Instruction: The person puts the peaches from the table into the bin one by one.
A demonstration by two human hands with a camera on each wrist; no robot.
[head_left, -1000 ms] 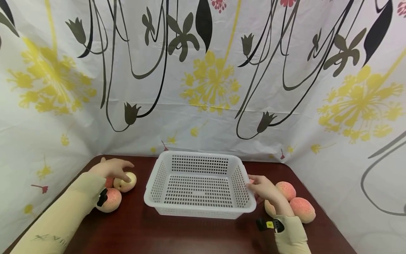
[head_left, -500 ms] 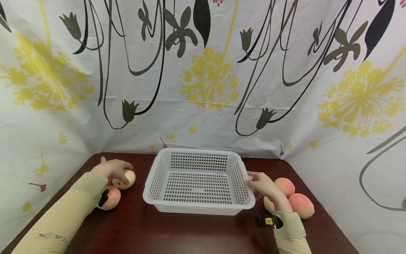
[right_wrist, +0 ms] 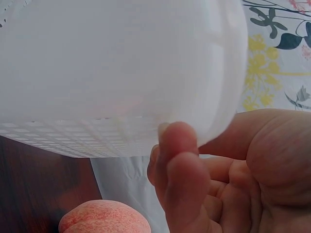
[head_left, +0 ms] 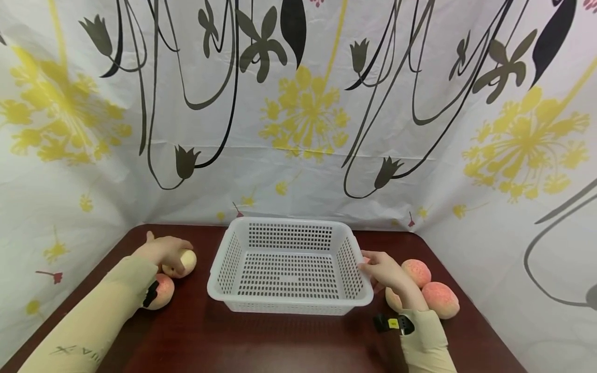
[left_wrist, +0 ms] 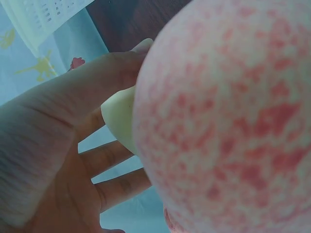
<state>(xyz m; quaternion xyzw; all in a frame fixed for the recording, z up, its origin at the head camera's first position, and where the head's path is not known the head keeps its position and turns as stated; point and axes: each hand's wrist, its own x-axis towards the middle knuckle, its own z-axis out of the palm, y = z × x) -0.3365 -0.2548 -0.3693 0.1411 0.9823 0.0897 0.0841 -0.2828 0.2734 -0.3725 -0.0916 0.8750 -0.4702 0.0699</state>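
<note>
A white perforated plastic basket (head_left: 289, 305) sits mid-table. My right hand (head_left: 384, 270) is at its right side; in the right wrist view curled fingers (right_wrist: 182, 160) meet the outside below the rim while the thumb reaches over the edge. On the left, my left hand (head_left: 163, 251) lies over a pale yellow peach (head_left: 187, 262), its fingers spread and fairly straight around it. In the left wrist view a big pink-speckled peach (left_wrist: 223, 116) hides most of that pale peach (left_wrist: 118, 116). This pink peach (head_left: 163, 291) lies by the left wrist.
At the right a pink peach (head_left: 416, 272), a redder peach (head_left: 440, 300) and a yellowish one (head_left: 393, 299) lie beside my right wrist. A flower-printed white curtain (head_left: 298, 181) encloses the dark red-brown table (head_left: 261, 342) at the back and both sides.
The head view has shifted slightly, so everything sits a little higher and further left in it. Hands, basket and peaches hold their places relative to each other.
</note>
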